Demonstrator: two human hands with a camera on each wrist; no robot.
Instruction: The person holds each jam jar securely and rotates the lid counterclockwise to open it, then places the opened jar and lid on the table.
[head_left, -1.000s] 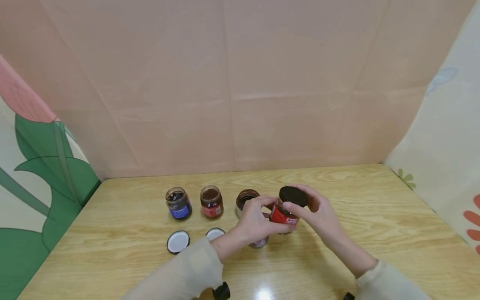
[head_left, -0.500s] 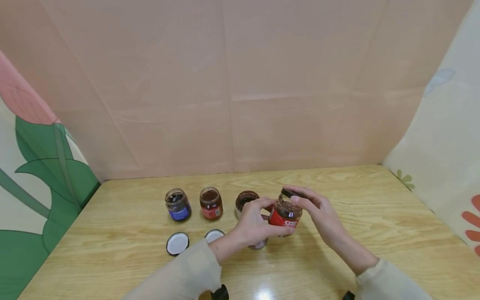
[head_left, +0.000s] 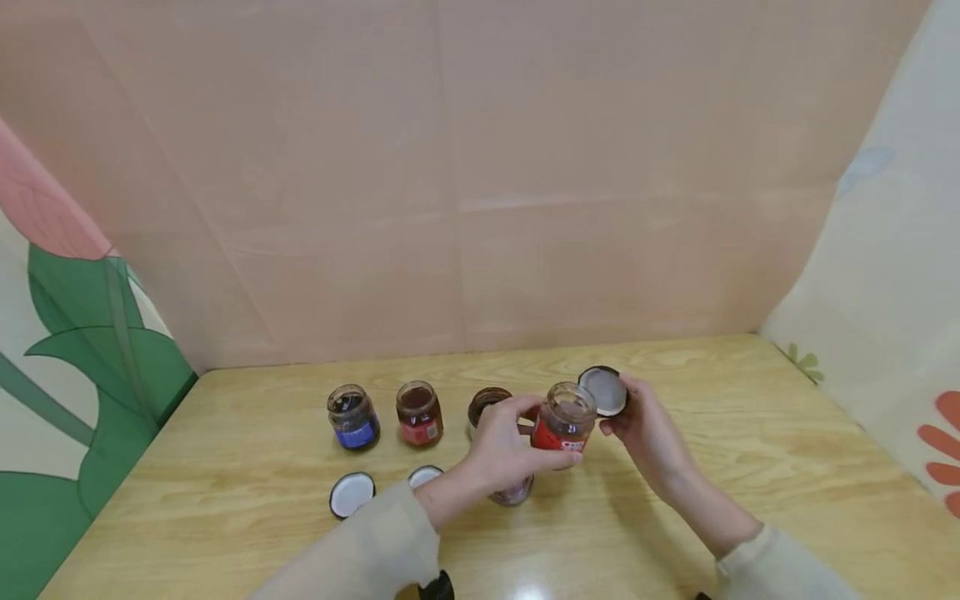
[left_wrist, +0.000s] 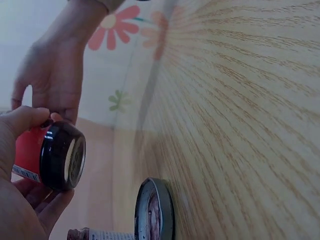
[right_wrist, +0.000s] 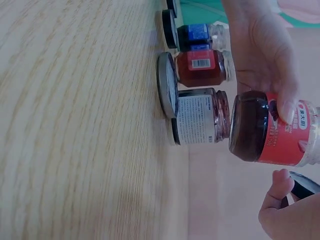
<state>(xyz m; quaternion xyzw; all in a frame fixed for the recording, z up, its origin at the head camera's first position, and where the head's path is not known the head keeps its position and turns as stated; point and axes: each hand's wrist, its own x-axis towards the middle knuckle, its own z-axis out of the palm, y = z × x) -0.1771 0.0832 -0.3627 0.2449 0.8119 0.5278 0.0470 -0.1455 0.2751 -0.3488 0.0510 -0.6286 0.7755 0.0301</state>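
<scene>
My left hand (head_left: 495, 454) grips an open glass jar (head_left: 561, 421) with a red label, raised above the table. Dark contents fill its lower part in the right wrist view, where the left thumb (right_wrist: 286, 102) lies across the label. Just right of the jar's mouth, my right hand (head_left: 660, 442) holds its black-rimmed lid (head_left: 604, 392), turned so the pale inside shows. Jar and lid are apart. Below the left hand lies another lid (head_left: 513, 495), and behind it stands a white-labelled jar (right_wrist: 196, 117), partly hidden in the head view.
Farther left on the wooden table (head_left: 247, 467) stand an open blue-labelled jar (head_left: 354, 421) and an open red-labelled jar (head_left: 420, 417). In front of them lie two lids, one (head_left: 352, 495) fully visible and one (head_left: 424, 476) partly covered by my left sleeve. A curtain (head_left: 450, 183) hangs behind.
The right hand has lifted the lid off the red-labelled jar, moved it slightly right and tipped its inside into view. The left hand keeps its hold on the jar.
</scene>
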